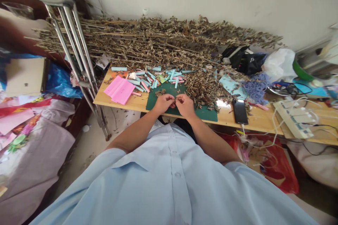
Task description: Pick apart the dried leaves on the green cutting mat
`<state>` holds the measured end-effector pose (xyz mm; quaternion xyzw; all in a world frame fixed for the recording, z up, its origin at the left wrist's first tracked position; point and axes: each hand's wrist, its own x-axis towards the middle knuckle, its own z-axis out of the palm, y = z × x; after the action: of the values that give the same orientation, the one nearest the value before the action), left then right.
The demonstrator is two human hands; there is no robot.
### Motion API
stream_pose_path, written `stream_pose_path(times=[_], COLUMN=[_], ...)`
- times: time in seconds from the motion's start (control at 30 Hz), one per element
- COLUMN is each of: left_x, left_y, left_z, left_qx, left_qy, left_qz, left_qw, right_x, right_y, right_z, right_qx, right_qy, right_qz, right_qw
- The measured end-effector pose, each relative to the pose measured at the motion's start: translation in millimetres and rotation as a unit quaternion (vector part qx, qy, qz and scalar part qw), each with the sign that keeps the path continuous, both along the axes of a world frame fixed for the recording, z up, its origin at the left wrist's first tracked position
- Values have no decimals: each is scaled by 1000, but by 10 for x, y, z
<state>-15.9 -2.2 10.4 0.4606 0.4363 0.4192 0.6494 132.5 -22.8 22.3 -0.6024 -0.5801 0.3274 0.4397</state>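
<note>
My left hand [164, 104] and my right hand [184, 105] meet over a green mat [207, 114] at the table's front edge. Fingers of both are closed and pinched together; what lies between them is too small to make out. Just beyond my left hand is a small clump of crumbled dried leaf [160, 92]. A heap of dried leaves [204, 89] spreads beside my right hand. Several blue and pink paper rolls [151, 76] lie scattered behind the mat. Pink paper sheets [120, 89] rest to the left.
Long bundles of dried stalks [148, 38] line the wall. Metal crutches [76, 45] lean at the table's left end. On the right are a plugged-in phone [240, 111], blue string [255, 87], a power strip [293, 119] and loose cables. A red bag [283, 168] sits below.
</note>
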Motion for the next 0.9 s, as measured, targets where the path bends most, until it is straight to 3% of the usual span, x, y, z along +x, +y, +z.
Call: stream_pose_path(times=[0.1, 0.2, 0.3, 0.47, 0.67, 0.9], left_x=[-9, -29, -55, -62, -33, -39], left_y=[8, 14, 12, 4, 1, -42], left_z=[17, 24, 16, 11, -19, 53], left_qx=[-21, -39, -44, -37, -29, 51], left_qy=[-11, -53, -95, -121, -38, 33], left_qz=[1, 16, 14, 20, 24, -5], left_qw=[1000, 998, 994, 992, 999, 998], right_x=[-36, -77, -100, -73, -28, -10], right_y=[18, 40, 37, 21, 30, 17], right_z=[-20, -68, -89, -74, -98, -106], right_qx=[-44, -103, -129, -119, -97, -47], right_qy=[77, 226, 301, 298, 275, 193], right_qz=[-12, -42, -68, -69, -55, -29], right_qw=[996, 968, 943, 945, 955, 980])
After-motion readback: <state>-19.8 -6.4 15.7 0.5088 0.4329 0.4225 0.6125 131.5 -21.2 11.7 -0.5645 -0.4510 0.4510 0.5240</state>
